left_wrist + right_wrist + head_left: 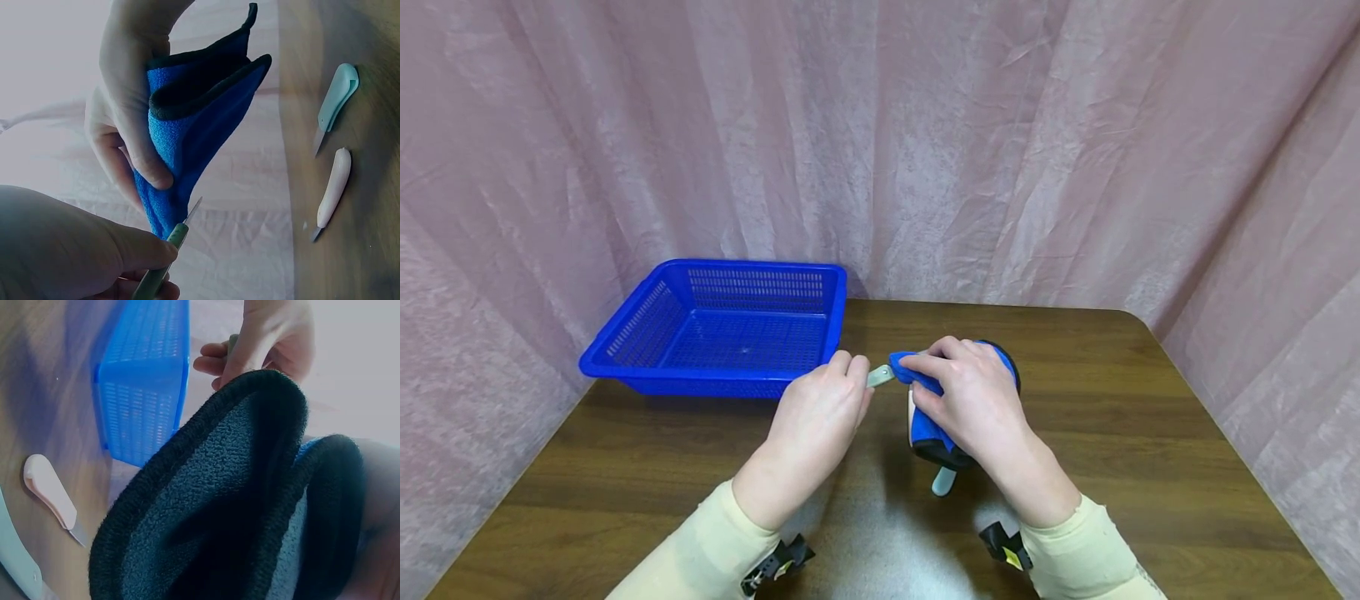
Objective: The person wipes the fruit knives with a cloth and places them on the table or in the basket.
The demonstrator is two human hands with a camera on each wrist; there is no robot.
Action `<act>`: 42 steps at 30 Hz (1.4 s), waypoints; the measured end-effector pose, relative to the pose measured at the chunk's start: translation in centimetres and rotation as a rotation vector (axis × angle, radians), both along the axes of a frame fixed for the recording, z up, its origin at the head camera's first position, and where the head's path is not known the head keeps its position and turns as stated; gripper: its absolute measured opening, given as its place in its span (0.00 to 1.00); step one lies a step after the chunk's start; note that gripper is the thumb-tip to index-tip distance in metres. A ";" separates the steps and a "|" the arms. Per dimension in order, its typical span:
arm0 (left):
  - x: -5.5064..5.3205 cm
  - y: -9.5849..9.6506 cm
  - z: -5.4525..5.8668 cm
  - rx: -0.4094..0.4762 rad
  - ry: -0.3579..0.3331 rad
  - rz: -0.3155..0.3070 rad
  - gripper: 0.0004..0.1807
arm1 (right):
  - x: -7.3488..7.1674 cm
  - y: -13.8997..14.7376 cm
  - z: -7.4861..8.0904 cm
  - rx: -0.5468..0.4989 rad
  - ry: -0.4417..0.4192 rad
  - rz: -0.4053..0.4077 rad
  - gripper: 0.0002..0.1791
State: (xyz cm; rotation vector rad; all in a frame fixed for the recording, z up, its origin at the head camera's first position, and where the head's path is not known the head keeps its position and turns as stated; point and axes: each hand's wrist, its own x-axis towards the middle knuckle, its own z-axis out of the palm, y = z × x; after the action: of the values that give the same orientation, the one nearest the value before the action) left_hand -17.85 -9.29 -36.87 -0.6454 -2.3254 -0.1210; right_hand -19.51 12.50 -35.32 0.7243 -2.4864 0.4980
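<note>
My left hand (pixel 817 410) pinches the pale green handle of a small knife (pixel 161 267), its short pointed blade bare in the left wrist view. My right hand (pixel 981 404) grips a folded blue cloth (pixel 206 134) with black edging, fingers along its outside and thumb pressed on it. The lower end of the cloth lies right by the blade; whether they touch I cannot tell. On the table below are a mint-green knife (pixel 338 99) and a pale pink knife (pixel 334 187), blades out. In the head view the cloth and right hand partly cover both.
A blue plastic basket (pixel 715 387) with slotted walls stands at the back left of the wooden table (pixel 1112 467), just beyond my left hand. Pink curtain (pixel 925 150) hangs behind the table and along its sides.
</note>
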 end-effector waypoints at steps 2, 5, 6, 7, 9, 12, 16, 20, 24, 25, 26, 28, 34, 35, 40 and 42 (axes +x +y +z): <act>0.0 0.0 0.0 -0.001 -0.002 -0.001 0.20 | 0.0 0.0 0.0 0.004 -0.002 0.002 0.19; 0.1 0.1 0.1 -0.006 -0.004 -0.005 0.20 | 0.0 0.0 -0.1 0.007 0.000 -0.001 0.19; 0.1 0.1 0.1 -0.007 -0.005 -0.008 0.20 | 0.0 0.0 -0.1 0.009 0.002 -0.002 0.19; 0.2 0.1 0.1 -0.008 -0.006 -0.010 0.20 | 0.0 0.1 -0.1 0.010 0.003 -0.003 0.18; 0.2 0.1 0.1 -0.010 -0.007 -0.012 0.20 | 0.0 0.1 -0.1 0.013 0.007 -0.004 0.18; 0.3 0.0 0.2 -0.009 -0.007 -0.014 0.20 | 0.0 0.2 0.0 0.017 0.016 0.000 0.17; 0.3 0.0 0.3 -0.010 -0.007 -0.015 0.19 | 0.0 0.4 0.1 0.019 0.011 -0.006 0.17; 0.4 0.0 0.3 -0.012 -0.005 -0.013 0.19 | 0.0 0.6 0.3 0.019 -0.006 -0.018 0.17; 0.4 0.1 0.4 -0.010 -0.003 -0.011 0.19 | -0.2 0.9 0.4 0.017 -0.005 -0.019 0.17; 0.5 0.1 0.4 -0.010 -0.003 -0.011 0.19 | -0.3 0.9 0.4 0.016 -0.003 -0.020 0.17; 0.5 0.1 0.4 -0.008 -0.004 -0.010 0.19 | -0.3 1.0 0.4 0.017 -0.003 -0.021 0.17; 0.5 0.1 0.5 -0.007 -0.005 -0.011 0.19 | -0.4 1.2 0.5 0.020 -0.005 -0.024 0.17; 0.5 0.1 0.5 -0.007 0.005 -0.012 0.19 | -0.7 1.8 0.7 0.024 -0.030 -0.037 0.17; 0.5 0.1 0.5 -0.007 0.008 -0.012 0.19 | -0.8 1.8 0.7 0.022 -0.032 -0.040 0.17; 0.4 0.0 0.5 -0.006 0.015 -0.008 0.19 | -0.8 2.2 0.8 0.012 -0.038 -0.061 0.17; 0.4 -0.1 0.5 -0.003 0.017 -0.009 0.19 | -0.9 2.2 0.8 0.008 -0.040 -0.070 0.17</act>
State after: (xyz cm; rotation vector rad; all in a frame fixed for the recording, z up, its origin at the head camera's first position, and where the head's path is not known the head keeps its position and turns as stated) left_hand -17.42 -9.37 -36.38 -0.6564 -2.3070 -0.1161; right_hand -20.36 14.75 -34.52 0.6339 -2.5420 0.4820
